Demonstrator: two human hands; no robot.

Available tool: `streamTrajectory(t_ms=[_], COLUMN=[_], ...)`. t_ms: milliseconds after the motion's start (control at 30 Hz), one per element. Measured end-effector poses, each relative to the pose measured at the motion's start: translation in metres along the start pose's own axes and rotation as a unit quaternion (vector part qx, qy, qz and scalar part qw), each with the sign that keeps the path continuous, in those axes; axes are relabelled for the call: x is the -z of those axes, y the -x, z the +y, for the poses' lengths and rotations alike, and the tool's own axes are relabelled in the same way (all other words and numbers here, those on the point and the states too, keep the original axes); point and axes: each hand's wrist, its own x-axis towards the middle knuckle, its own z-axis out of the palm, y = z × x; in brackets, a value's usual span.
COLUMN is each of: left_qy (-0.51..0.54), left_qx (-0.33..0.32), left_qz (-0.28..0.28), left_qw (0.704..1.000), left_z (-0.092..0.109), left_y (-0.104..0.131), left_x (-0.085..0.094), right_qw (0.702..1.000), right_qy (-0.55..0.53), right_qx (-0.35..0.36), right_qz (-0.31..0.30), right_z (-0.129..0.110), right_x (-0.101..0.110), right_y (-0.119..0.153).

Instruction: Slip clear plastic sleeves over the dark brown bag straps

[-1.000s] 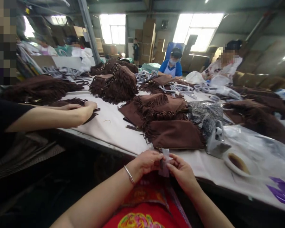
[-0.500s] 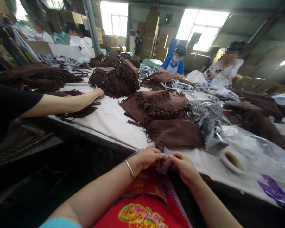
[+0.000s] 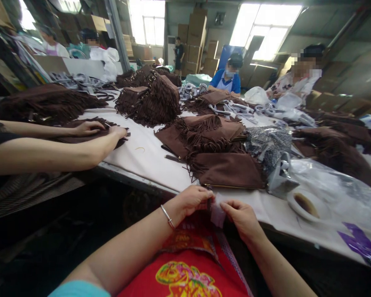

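My left hand (image 3: pixel 194 202), with a bangle at the wrist, is closed in a pinch at the table's front edge. A short dark strip (image 3: pixel 209 203) shows at its fingertips, near the zipper edge of a brown fringed bag (image 3: pixel 231 171) lying flat on the table. My right hand (image 3: pixel 241 215) pinches a small translucent plastic piece (image 3: pixel 217 214) between thumb and forefinger. That piece hangs between the two hands, close to the left fingertips; whether the left fingers touch it I cannot tell. Below the hands is a red apron (image 3: pixel 173 274) with a printed flower.
More brown fringed bags (image 3: pixel 150 99) are piled on the white-covered table (image 3: pixel 148 165). To the right are a silvery wrap (image 3: pixel 267 144), a tape roll (image 3: pixel 307 205), clear plastic sheeting (image 3: pixel 336 187) and purple plastic (image 3: pixel 361 243). A co-worker's arms (image 3: pixel 89 150) reach in from the left.
The plastic piece now hangs more freely, off the left fingertips, and the dark strip shows more clearly. The co-worker's second hand has come into view over the bag at the left.
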Motion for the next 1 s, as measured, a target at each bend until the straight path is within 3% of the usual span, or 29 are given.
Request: streamTrajectory(t_ms=[167,367,700,1000], left_qy=[0.049,0.05,0.038,0.01], left_qx=[-0.02,-0.017,-0.006,-0.026], left_qz=[0.02,0.04,0.02,0.045], left_qw=[0.998,0.998,0.999,0.999], left_z=[0.016,0.008,0.005,0.002], left_y=[-0.004,-0.005,-0.001,-0.002], left_x=[-0.007,-0.013,-0.005,-0.009], right_qw=[0.995,0.995,0.993,0.996], right_qy=[0.098,0.081,0.103,0.062], right_qx=[-0.004,0.011,0.008,-0.025], right_qz=[-0.032,-0.058,-0.058,-0.066], right_z=[0.0,0.001,-0.001,0.001], right_x=[0.0,-0.002,-0.002,-0.004], right_y=[0.013,0.016,0.02,0.023])
